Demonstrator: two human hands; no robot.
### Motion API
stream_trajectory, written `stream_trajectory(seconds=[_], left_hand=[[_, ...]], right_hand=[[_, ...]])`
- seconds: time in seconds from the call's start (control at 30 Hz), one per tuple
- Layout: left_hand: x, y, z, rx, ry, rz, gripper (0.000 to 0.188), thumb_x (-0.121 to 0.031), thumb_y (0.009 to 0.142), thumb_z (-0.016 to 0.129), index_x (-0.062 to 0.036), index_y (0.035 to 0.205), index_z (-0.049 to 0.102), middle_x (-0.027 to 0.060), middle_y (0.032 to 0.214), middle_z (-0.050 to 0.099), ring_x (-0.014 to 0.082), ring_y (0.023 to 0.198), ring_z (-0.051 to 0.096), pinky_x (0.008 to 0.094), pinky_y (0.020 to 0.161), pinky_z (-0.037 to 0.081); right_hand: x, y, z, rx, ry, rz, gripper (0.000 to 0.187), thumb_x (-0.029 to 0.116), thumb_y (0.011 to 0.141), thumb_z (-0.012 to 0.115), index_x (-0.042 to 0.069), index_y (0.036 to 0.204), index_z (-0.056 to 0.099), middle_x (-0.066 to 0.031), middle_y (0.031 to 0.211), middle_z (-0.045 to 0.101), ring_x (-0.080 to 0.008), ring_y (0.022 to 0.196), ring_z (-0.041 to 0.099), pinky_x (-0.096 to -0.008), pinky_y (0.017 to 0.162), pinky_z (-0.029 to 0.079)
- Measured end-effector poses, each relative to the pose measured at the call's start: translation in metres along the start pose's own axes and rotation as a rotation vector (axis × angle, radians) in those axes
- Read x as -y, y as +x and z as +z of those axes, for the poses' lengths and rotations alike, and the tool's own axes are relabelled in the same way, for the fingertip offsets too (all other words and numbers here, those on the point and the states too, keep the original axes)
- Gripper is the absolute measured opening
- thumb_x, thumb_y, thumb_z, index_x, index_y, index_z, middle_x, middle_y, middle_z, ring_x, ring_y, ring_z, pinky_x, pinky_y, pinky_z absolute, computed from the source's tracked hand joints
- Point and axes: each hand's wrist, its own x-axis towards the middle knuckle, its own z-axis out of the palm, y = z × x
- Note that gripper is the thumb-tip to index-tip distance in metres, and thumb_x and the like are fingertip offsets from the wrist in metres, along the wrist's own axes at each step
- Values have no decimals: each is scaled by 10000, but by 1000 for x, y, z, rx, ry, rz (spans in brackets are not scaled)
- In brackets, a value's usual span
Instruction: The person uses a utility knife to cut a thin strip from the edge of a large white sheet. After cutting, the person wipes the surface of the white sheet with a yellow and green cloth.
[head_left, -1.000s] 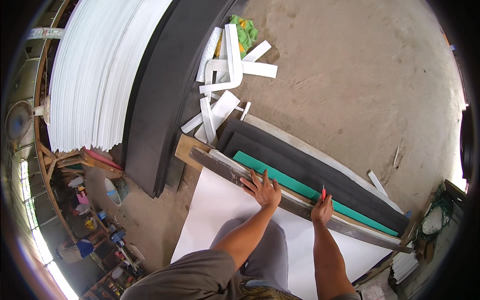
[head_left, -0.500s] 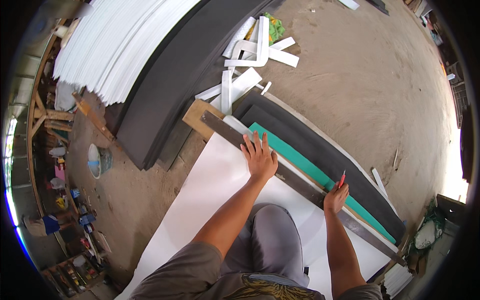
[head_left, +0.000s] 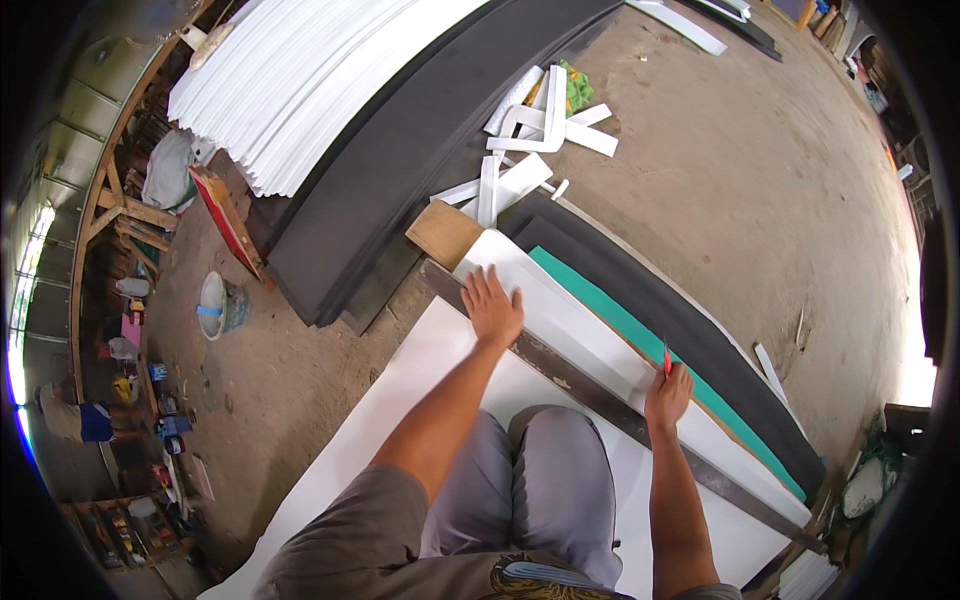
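Observation:
A large white sheet (head_left: pixel 370 425) lies under my knees, with a long dark metal straightedge (head_left: pixel 570 385) running slantwise across it. My left hand (head_left: pixel 492 308) rests on the straightedge near its upper left end, fingers spread. In my closed right hand (head_left: pixel 668 398) is a slim red pen-like tool (head_left: pixel 667 358), its thin tip pointing up and away from me; I cannot tell whether it is a pen or a cutter. That hand is beside the straightedge, over the white strip (head_left: pixel 610 352) on its far side. Past the strip run a green sheet (head_left: pixel 625 325) and black sheets (head_left: pixel 600 250).
A brown block (head_left: pixel 444 233) sits by the straightedge's upper end. Beyond it are white offcuts (head_left: pixel 515 185), a black sheet stack (head_left: pixel 390 190) and a white sheet stack (head_left: pixel 300 80). A bucket (head_left: pixel 222 305) stands left on the floor, near shelves holding tools (head_left: pixel 135 530).
The straightedge has shifted toward me, so a wider white strip shows beyond it. My left hand has moved with it, and the view has turned slightly left.

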Motion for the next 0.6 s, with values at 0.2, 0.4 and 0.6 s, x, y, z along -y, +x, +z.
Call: stream_trajectory(seconds=[0.2,0.4,0.6], left_hand=[[37,72,8,-80,122,-156,547,-378,1041,522,-59,1478,443,197,1418,543,368,1388,465,601,1229,173],[35,77,-10,-108,0,-176,386,-405,1065,476,-85,1192,651,177,1141,684,340,1211,601,594,1233,146],[44,78,-15,-95,-184,-190,423,-435,1085,442,-75,1093,664,144,840,704,307,985,692,580,1243,104]], right_hand=[[132,94,46,297,378,-135,249,149,970,598,52,1193,649,-215,1110,695,-426,1041,660,-512,877,507],[281,162,74,513,411,-187,529,501,840,768,24,1063,724,-179,1006,748,-364,963,722,-469,828,537],[337,183,102,740,127,-295,518,526,836,766,44,1026,759,-166,958,761,-364,922,738,-466,801,549]])
